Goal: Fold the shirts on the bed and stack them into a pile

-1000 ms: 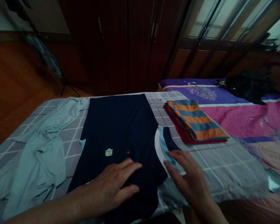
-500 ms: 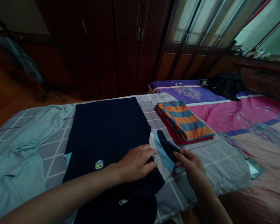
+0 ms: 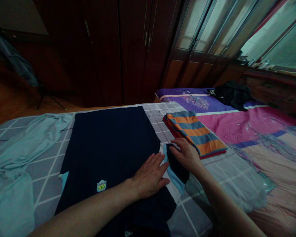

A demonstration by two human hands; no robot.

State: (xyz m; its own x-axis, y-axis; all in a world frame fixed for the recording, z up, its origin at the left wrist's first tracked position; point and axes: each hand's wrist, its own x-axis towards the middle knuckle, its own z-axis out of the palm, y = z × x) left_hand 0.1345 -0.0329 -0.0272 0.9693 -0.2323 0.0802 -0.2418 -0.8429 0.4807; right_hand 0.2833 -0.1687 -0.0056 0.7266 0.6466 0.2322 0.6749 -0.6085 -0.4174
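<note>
A navy shirt (image 3: pixel 108 148) with a small yellow-and-white chest badge (image 3: pixel 101 186) lies flat on a grey checked sheet (image 3: pixel 43 171). My left hand (image 3: pixel 150 176) rests open and flat on the shirt, beside its sleeve. The navy sleeve (image 3: pixel 176 168), trimmed in white and light blue, lies near the shirt's right side. My right hand (image 3: pixel 185 154) grips the sleeve's upper end, close to a folded orange-and-blue striped cloth (image 3: pixel 194 133) with red cloth (image 3: pixel 171 126) beneath it. The shirt's lower part runs under my left forearm.
A crumpled pale teal garment (image 3: pixel 19 164) lies to the shirt's left. Beyond the striped cloth, a purple and pink bedspread (image 3: pixel 249 126) carries a black garment (image 3: pixel 230 95). A dark wardrobe (image 3: pixel 133 49) stands behind the bed, with a tripod stand (image 3: pixel 41 95) on the floor at left.
My right hand has moved up and left, and the sleeve now lies more folded toward the shirt. My left hand has shifted slightly and lies flatter on the shirt.
</note>
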